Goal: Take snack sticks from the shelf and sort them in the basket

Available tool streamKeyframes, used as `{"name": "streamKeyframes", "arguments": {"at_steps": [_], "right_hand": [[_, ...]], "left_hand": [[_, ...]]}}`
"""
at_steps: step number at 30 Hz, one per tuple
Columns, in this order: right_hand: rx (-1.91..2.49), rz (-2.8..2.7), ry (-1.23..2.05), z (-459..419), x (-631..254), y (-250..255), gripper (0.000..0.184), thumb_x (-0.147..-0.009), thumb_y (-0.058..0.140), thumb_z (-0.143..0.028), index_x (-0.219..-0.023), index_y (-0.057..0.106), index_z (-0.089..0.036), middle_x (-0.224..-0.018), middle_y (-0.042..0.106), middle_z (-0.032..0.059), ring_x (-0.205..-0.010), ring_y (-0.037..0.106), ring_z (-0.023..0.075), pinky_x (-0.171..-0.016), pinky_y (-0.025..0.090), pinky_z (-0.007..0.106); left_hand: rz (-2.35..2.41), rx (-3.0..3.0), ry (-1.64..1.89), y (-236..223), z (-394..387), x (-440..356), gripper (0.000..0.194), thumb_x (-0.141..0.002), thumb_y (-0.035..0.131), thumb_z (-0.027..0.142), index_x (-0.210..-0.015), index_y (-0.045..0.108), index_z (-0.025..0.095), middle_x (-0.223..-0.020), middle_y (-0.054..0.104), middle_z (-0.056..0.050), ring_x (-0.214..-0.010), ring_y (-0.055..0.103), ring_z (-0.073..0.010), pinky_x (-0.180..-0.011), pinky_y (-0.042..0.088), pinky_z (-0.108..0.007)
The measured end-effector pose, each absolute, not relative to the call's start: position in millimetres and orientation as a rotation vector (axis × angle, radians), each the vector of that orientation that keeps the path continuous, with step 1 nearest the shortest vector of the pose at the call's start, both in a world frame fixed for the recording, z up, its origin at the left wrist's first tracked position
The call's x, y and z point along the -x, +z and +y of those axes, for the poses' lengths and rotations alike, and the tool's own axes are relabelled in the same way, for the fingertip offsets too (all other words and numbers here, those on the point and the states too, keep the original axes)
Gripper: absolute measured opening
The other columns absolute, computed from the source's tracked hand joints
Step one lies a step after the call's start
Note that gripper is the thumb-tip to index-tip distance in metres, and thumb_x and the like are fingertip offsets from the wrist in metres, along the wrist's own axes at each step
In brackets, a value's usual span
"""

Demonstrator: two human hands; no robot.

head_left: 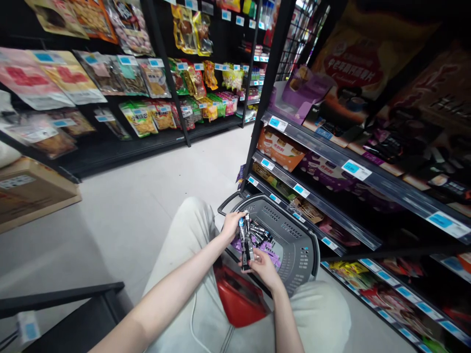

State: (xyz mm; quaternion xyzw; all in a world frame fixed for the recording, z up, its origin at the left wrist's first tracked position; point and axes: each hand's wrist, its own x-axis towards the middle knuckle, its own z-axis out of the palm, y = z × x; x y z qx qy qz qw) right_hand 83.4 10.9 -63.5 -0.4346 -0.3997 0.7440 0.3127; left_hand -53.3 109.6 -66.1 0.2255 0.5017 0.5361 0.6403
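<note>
My left hand (231, 226) and my right hand (265, 268) both grip a bundle of slim black and silver stick packets (246, 240), held over a grey shopping basket (294, 228) that rests on my lap. My left hand clasps the upper end of the bundle, and my right hand pinches its lower end. More black packets and purple packets (270, 252) lie inside the basket. My knees in light trousers (191, 230) frame the basket.
A dark shelf unit (331, 162) with blue price tags and snack boxes stands close on the right. Racks of hanging snack bags (147, 88) line the far left wall. A cardboard box (33, 189) sits left; a red object (239, 299) lies on my lap.
</note>
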Motion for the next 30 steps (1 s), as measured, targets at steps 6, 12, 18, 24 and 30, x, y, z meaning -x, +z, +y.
{"name": "streamKeyframes", "arguments": {"at_steps": [6,12,18,24,30], "right_hand": [[1.348,-0.906,1.465,22,-101,-79,0.039,-0.067,0.051,-0.041,-0.098,0.048,-0.017,-0.078,0.061,0.0047,-0.058,0.059,0.0163,-0.048,0.045,0.026],[1.469,-0.8,1.148,30,-117,-80,0.034,-0.068,0.05,-0.043,-0.089,0.049,-0.016,-0.066,0.059,0.0016,-0.042,0.052,0.0114,-0.04,0.041,0.024],[1.492,-0.735,1.008,34,-138,-78,0.037,-0.066,0.052,-0.042,-0.09,0.051,-0.014,-0.057,0.056,-0.0014,-0.036,0.048,0.0096,-0.036,0.037,0.022],[1.484,-0.723,1.133,29,-179,-79,0.041,-0.063,0.056,-0.043,-0.093,0.054,-0.014,-0.076,0.062,0.0055,-0.045,0.055,0.0127,-0.039,0.041,0.024],[1.479,-0.72,1.098,30,-176,-72,0.042,-0.061,0.058,-0.044,-0.092,0.055,-0.015,-0.084,0.063,0.0077,-0.052,0.059,0.0161,-0.044,0.045,0.027]], "left_hand": [[1.166,-0.452,1.311,-66,116,63,0.02,-0.059,0.06,0.028,-0.067,0.054,0.01,-0.047,0.049,0.004,-0.039,0.043,-0.0042,-0.036,0.035,-0.014],[1.08,-0.469,1.259,-67,113,58,0.018,-0.06,0.06,0.02,-0.074,0.054,0.01,-0.056,0.054,0.0,-0.047,0.052,-0.0084,-0.045,0.046,-0.021],[0.978,-0.48,1.08,-71,112,57,0.016,-0.06,0.058,0.015,-0.073,0.049,0.012,-0.057,0.054,0.0,-0.051,0.056,-0.0117,-0.053,0.051,-0.032],[0.869,-0.639,0.76,-71,107,53,0.025,-0.056,0.065,0.019,-0.072,0.046,0.013,-0.061,0.057,-0.004,-0.058,0.061,-0.0232,-0.05,0.051,-0.037],[0.854,-0.631,0.819,-68,105,49,0.023,-0.059,0.063,0.026,-0.065,0.044,0.013,-0.057,0.056,-0.004,-0.058,0.062,-0.025,-0.048,0.05,-0.034]]}}
